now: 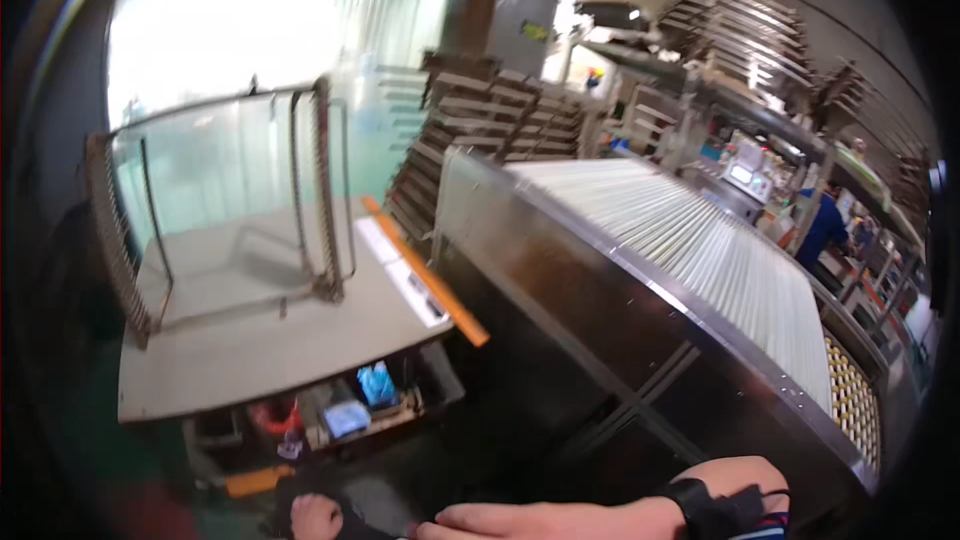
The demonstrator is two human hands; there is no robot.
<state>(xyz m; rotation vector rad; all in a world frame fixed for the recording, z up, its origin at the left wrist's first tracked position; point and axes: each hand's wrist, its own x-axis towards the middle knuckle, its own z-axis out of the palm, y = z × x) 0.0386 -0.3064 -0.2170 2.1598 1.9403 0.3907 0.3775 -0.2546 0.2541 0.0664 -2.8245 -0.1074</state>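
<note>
At the lower edge, my right hand (pixel 545 521) reaches leftward with its fingers stretched out, partly cut off by the frame. A black band (pixel 722 508) is round its wrist. No object shows in the visible part of this hand. Further left, only a small part of my left hand (pixel 316 517) shows beside something dark; its fingers are hidden. Nearest beyond it is a table with a pale top (pixel 210 375). On this table stands an upright metal rack (pixel 327 190) with toothed side posts. Neither hand touches the rack.
A steel-sided conveyor (pixel 610 285) with white rollers (pixel 690 240) runs along the right. An orange strip (pixel 430 275) lies along the table's right edge. Below is a shelf holding a blue packet (pixel 377 385) and a red container (pixel 277 416). Stacked racks (pixel 480 115) stand behind; a person in blue (pixel 820 227) is far right.
</note>
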